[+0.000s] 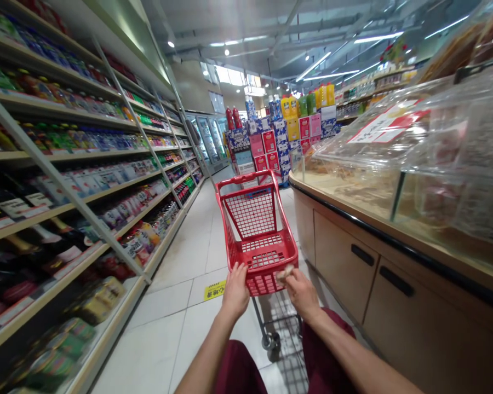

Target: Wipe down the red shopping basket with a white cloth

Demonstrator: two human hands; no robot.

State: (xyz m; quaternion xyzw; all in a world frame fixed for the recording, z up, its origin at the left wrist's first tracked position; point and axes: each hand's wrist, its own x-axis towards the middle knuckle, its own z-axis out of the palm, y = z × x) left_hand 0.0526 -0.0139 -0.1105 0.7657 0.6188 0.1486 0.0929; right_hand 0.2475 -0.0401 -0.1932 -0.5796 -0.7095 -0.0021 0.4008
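Note:
A red plastic shopping cart (pixel 259 241) with a mesh basket stands in front of me; no goods show inside it. My left hand (pixel 236 289) is at its near left corner, fingers stretched forward and lying against the rim. Beside the near right corner, my right hand (pixel 303 291) is closed in a pinch around a small pale lump (pixel 285 273). What the lump is, I cannot make out. Below the basket, a caster wheel (pixel 271 342) shows on the floor.
Drink shelves (pixel 107 186) line the left side. On the right runs a wooden counter (pixel 345 262) with clear plastic food packs (pixel 394 131). Ahead stand stacked drink cartons (pixel 271 148) and glass-door coolers (pixel 207 139). A yellow sticker (pixel 214 291) lies on the tiled floor.

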